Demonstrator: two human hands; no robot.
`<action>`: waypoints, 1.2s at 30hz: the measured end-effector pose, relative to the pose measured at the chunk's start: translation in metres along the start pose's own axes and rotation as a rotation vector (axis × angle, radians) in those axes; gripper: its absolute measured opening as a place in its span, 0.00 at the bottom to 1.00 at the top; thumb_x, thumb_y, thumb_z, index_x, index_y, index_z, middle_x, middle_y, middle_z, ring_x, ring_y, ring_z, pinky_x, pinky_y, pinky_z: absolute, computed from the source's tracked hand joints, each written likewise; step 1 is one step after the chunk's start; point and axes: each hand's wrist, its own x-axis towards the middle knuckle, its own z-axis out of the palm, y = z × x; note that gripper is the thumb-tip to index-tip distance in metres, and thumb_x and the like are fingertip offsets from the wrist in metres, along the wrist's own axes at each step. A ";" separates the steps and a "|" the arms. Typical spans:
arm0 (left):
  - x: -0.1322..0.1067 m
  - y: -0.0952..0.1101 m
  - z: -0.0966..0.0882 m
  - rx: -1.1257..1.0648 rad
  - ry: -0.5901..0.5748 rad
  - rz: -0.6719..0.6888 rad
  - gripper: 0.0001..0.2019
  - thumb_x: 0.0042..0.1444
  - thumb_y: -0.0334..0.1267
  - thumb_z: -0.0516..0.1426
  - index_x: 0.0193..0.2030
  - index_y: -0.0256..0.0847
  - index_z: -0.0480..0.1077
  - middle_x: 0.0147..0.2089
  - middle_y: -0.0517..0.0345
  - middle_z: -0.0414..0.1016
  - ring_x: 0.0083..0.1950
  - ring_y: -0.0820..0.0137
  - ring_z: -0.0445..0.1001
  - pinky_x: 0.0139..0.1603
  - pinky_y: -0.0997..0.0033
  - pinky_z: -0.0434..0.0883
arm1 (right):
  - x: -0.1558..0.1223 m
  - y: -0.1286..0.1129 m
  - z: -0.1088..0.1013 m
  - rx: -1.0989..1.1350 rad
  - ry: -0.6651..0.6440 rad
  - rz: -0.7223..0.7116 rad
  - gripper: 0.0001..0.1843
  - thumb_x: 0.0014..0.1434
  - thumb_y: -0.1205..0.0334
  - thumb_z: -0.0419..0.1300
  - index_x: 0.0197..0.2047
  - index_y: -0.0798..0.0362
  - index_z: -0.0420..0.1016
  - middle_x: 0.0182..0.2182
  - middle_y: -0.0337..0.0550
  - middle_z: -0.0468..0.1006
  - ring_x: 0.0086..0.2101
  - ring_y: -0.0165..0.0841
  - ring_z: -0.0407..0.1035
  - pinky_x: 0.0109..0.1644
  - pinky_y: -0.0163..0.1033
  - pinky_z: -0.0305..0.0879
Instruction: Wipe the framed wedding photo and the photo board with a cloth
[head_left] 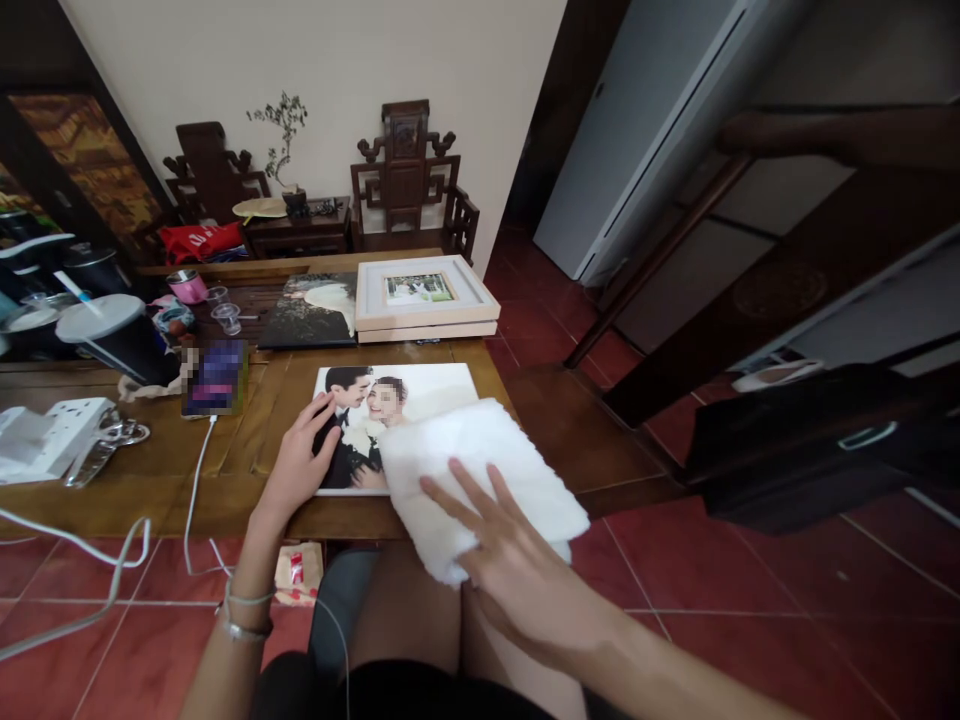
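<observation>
A photo panel point(442, 385) showing a couple in wedding clothes lies flat on the wooden table point(259, 500), near its front edge. Spread over its left side, my left hand point(301, 455) rests with fingers apart, holding nothing. My right hand point(499, 540) has a folded white cloth point(469, 445), its fingers spread across the top and the thumb hidden below. This fluffy cloth covers the panel's lower right part and hangs past the table edge toward my lap.
Behind the panel lie stacked framed pictures point(480, 305) and a dark photo panel point(300, 310). To the left are a phone point(216, 378) on a white cable, a lidded cup with a straw point(120, 335), and a power strip point(52, 445). A dark chair point(652, 340) stands at right.
</observation>
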 end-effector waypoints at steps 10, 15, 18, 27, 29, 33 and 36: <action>0.000 -0.004 0.002 -0.008 -0.016 0.014 0.21 0.64 0.41 0.49 0.62 0.38 0.65 0.67 0.48 0.63 0.68 0.61 0.60 0.68 0.53 0.57 | 0.066 0.049 -0.013 -0.033 -0.077 0.160 0.19 0.47 0.80 0.51 0.35 0.55 0.79 0.64 0.50 0.61 0.65 0.53 0.46 0.63 0.66 0.50; -0.001 -0.003 0.001 -0.002 -0.014 0.008 0.21 0.64 0.41 0.49 0.62 0.37 0.65 0.66 0.47 0.63 0.67 0.61 0.61 0.68 0.54 0.58 | 0.118 0.102 -0.012 -0.018 -0.103 0.230 0.19 0.51 0.80 0.48 0.42 0.60 0.75 0.53 0.62 0.72 0.62 0.50 0.55 0.60 0.62 0.53; -0.001 -0.001 0.001 0.002 -0.002 0.002 0.21 0.64 0.40 0.49 0.61 0.36 0.66 0.66 0.46 0.64 0.67 0.61 0.62 0.67 0.54 0.59 | 0.123 0.106 -0.013 -0.008 -0.117 0.225 0.18 0.53 0.79 0.48 0.41 0.59 0.75 0.48 0.60 0.76 0.60 0.48 0.59 0.59 0.59 0.56; 0.000 -0.001 0.002 0.011 0.009 0.009 0.21 0.64 0.41 0.49 0.61 0.35 0.66 0.65 0.46 0.64 0.67 0.60 0.62 0.68 0.53 0.59 | 0.029 0.005 -0.006 0.036 -0.087 0.139 0.18 0.45 0.76 0.58 0.38 0.52 0.80 0.64 0.48 0.61 0.64 0.57 0.49 0.63 0.68 0.49; 0.000 -0.002 0.002 0.004 0.002 0.004 0.22 0.64 0.41 0.49 0.61 0.35 0.66 0.66 0.45 0.64 0.68 0.60 0.61 0.68 0.53 0.58 | 0.014 -0.015 -0.012 0.052 -0.099 0.090 0.17 0.45 0.76 0.59 0.37 0.52 0.80 0.65 0.50 0.60 0.64 0.58 0.48 0.63 0.69 0.50; 0.000 -0.004 0.004 -0.013 -0.005 0.000 0.21 0.64 0.41 0.49 0.61 0.36 0.65 0.66 0.46 0.63 0.68 0.60 0.60 0.69 0.53 0.57 | 0.017 -0.025 -0.021 0.065 -0.138 0.076 0.17 0.47 0.76 0.56 0.36 0.53 0.80 0.65 0.51 0.59 0.65 0.59 0.47 0.63 0.68 0.49; -0.001 -0.004 0.005 -0.022 0.001 0.004 0.21 0.64 0.41 0.49 0.61 0.36 0.66 0.66 0.46 0.63 0.68 0.61 0.60 0.69 0.55 0.57 | 0.045 -0.010 -0.022 0.041 -0.147 0.138 0.17 0.49 0.78 0.53 0.36 0.54 0.80 0.65 0.50 0.61 0.65 0.57 0.47 0.63 0.67 0.50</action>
